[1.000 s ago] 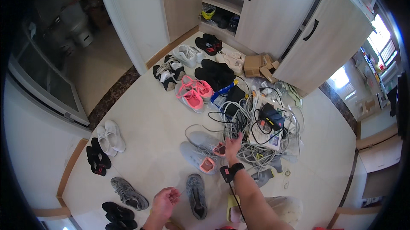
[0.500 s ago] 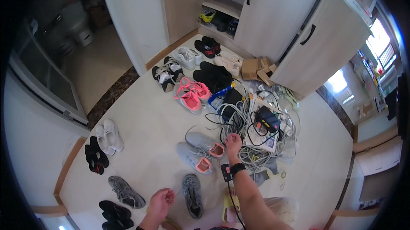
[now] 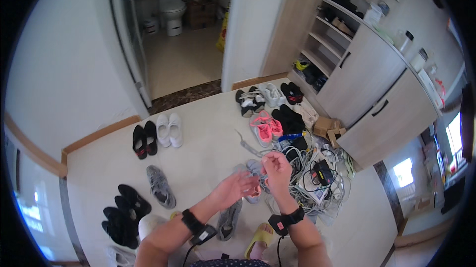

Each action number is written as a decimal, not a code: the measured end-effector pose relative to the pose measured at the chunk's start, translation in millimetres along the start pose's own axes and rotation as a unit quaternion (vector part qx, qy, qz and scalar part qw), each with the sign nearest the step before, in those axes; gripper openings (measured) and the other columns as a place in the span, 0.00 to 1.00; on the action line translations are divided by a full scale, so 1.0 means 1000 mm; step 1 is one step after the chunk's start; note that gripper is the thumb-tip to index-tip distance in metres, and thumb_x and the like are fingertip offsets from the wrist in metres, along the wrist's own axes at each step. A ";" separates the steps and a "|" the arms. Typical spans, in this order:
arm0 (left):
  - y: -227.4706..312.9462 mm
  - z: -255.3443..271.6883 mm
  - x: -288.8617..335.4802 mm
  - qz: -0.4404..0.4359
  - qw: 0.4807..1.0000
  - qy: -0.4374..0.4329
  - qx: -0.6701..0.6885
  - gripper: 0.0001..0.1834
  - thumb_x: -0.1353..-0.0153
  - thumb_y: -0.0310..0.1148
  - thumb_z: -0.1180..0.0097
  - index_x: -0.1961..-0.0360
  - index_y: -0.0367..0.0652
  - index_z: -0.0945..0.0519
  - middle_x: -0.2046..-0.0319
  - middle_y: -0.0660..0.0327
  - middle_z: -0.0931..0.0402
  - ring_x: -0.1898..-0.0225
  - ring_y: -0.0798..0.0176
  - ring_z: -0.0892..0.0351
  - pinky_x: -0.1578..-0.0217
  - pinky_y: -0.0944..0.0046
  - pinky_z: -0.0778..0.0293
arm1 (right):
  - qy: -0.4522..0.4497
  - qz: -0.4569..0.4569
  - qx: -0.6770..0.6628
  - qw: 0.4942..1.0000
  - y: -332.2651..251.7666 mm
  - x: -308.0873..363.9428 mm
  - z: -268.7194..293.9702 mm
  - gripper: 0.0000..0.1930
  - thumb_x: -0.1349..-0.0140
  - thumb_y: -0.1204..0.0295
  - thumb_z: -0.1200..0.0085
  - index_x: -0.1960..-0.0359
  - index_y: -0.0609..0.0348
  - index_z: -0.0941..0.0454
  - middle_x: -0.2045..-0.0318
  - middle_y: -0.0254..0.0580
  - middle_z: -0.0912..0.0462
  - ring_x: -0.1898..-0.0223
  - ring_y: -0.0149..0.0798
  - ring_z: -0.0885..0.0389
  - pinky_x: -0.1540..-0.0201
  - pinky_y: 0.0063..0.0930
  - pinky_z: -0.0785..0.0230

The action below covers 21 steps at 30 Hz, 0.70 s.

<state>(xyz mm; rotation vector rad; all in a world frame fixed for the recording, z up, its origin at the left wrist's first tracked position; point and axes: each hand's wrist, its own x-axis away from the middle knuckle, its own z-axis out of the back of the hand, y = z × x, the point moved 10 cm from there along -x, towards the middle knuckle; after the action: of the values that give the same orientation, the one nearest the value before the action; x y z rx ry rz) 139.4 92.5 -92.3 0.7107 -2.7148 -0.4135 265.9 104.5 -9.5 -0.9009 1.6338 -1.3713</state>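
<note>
My right hand (image 3: 276,169) is closed, pinching a grey cord or lace (image 3: 252,147) that arcs away to the upper left above the floor. Close beside it, my left hand (image 3: 235,187) is held with fingers apart and nothing visible in them. Beneath both hands sits a pair of grey shoes with pink linings (image 3: 255,193), partly hidden by them. A dark grey sneaker (image 3: 229,221) lies nearer to me, partly behind my left forearm. To the right of my right hand spreads a tangle of cables (image 3: 317,195) with a black adapter (image 3: 325,172) on top.
Pink-laced shoes (image 3: 266,129), black shoes and cardboard boxes (image 3: 327,127) line the far side, before a shoe cabinet (image 3: 369,76). White slip-ons (image 3: 169,131), black slippers (image 3: 144,139) and a grey sneaker (image 3: 160,187) stand at left. Black shoes (image 3: 120,227) lie at lower left. A doorway opens beyond.
My left hand has moved up and right, beside my right hand, and its fingers have spread. A grey cord now stretches from the right hand. The view has turned to the left.
</note>
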 end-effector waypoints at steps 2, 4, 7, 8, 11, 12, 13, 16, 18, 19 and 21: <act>0.020 -0.014 0.004 -0.048 0.992 -0.090 0.073 0.20 0.28 0.45 0.58 0.49 0.39 0.27 0.46 0.52 0.26 0.45 0.57 0.27 0.44 0.56 0.30 | -0.073 -0.004 -0.022 0.997 -0.011 0.028 -0.032 0.05 0.38 0.78 0.44 0.62 0.65 0.25 0.75 0.33 0.21 0.77 0.22 0.24 0.75 0.14 0.32; 0.054 -0.004 0.011 -0.140 0.985 -0.010 0.099 0.18 0.28 0.42 0.57 0.49 0.38 0.28 0.48 0.51 0.26 0.46 0.56 0.26 0.45 0.56 0.28 | -0.111 0.004 0.011 0.994 -0.012 0.051 -0.039 0.05 0.37 0.79 0.45 0.61 0.65 0.26 0.74 0.34 0.21 0.77 0.22 0.24 0.75 0.16 0.31; 0.096 0.009 0.037 -0.234 0.968 0.062 0.072 0.16 0.28 0.39 0.56 0.52 0.35 0.27 0.50 0.50 0.25 0.48 0.55 0.25 0.47 0.58 0.27 | -0.108 0.017 0.048 0.993 -0.010 0.073 -0.038 0.05 0.38 0.80 0.45 0.61 0.65 0.26 0.74 0.36 0.21 0.78 0.23 0.24 0.77 0.17 0.30; 0.107 0.013 0.046 -0.257 0.962 0.079 0.053 0.15 0.28 0.37 0.55 0.53 0.35 0.27 0.51 0.49 0.25 0.49 0.54 0.25 0.48 0.58 0.26 | -0.096 0.007 0.034 0.995 -0.011 0.077 -0.036 0.05 0.38 0.80 0.45 0.62 0.65 0.25 0.75 0.36 0.21 0.79 0.23 0.24 0.78 0.17 0.31; 0.123 0.019 0.066 -0.267 0.958 0.074 0.077 0.14 0.28 0.36 0.59 0.55 0.35 0.27 0.53 0.50 0.24 0.51 0.56 0.24 0.51 0.59 0.25 | -0.058 -0.023 0.003 0.998 -0.007 0.078 -0.030 0.04 0.38 0.80 0.45 0.62 0.65 0.25 0.77 0.35 0.22 0.81 0.23 0.26 0.78 0.17 0.31; 0.123 0.018 0.068 -0.265 0.959 0.085 0.057 0.14 0.28 0.36 0.59 0.56 0.35 0.27 0.54 0.50 0.24 0.52 0.57 0.24 0.51 0.60 0.26 | -0.049 -0.023 0.002 0.999 0.006 0.074 -0.021 0.04 0.38 0.80 0.46 0.62 0.65 0.25 0.78 0.35 0.22 0.82 0.23 0.27 0.78 0.17 0.32; 0.122 0.017 0.072 -0.264 0.959 0.099 0.036 0.14 0.28 0.36 0.58 0.56 0.34 0.26 0.55 0.51 0.23 0.53 0.57 0.23 0.51 0.61 0.26 | -0.041 -0.023 -0.002 0.999 0.015 0.070 -0.014 0.04 0.38 0.80 0.46 0.62 0.65 0.25 0.78 0.34 0.23 0.83 0.23 0.27 0.79 0.16 0.32; 0.122 0.000 0.083 -0.306 0.919 0.145 -0.201 0.13 0.27 0.34 0.59 0.60 0.35 0.25 0.57 0.53 0.21 0.57 0.58 0.21 0.52 0.61 0.25 | -0.047 0.044 0.139 0.988 0.028 0.063 -0.013 0.08 0.41 0.77 0.42 0.60 0.61 0.24 0.66 0.34 0.22 0.69 0.27 0.24 0.69 0.18 0.31; 0.120 -0.010 0.091 -0.330 0.852 0.171 -0.369 0.13 0.28 0.34 0.58 0.63 0.36 0.25 0.58 0.54 0.20 0.59 0.59 0.20 0.55 0.61 0.25 | -0.052 0.108 0.229 0.966 0.011 0.060 -0.030 0.14 0.44 0.73 0.37 0.56 0.60 0.23 0.55 0.38 0.24 0.59 0.31 0.24 0.66 0.21 0.29; 0.118 -0.014 0.096 -0.338 0.819 0.181 -0.428 0.12 0.28 0.34 0.56 0.65 0.36 0.25 0.58 0.53 0.20 0.60 0.60 0.20 0.57 0.61 0.25 | -0.062 0.134 0.206 0.967 -0.008 0.059 -0.044 0.15 0.44 0.72 0.37 0.55 0.59 0.23 0.55 0.38 0.24 0.59 0.31 0.24 0.64 0.22 0.29; 0.108 -0.027 0.096 -0.336 0.742 0.196 -0.546 0.12 0.30 0.34 0.52 0.67 0.36 0.26 0.62 0.52 0.21 0.63 0.56 0.20 0.62 0.59 0.26 | -0.073 0.187 0.168 0.965 -0.038 0.062 -0.060 0.17 0.43 0.71 0.37 0.53 0.58 0.23 0.55 0.39 0.24 0.58 0.32 0.24 0.62 0.24 0.29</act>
<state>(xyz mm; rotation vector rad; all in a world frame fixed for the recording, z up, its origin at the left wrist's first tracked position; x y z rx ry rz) 23.2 127.8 -9.6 1.1398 -1.3001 -1.5949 185.9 68.1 25.5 -0.4543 1.3236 -1.2322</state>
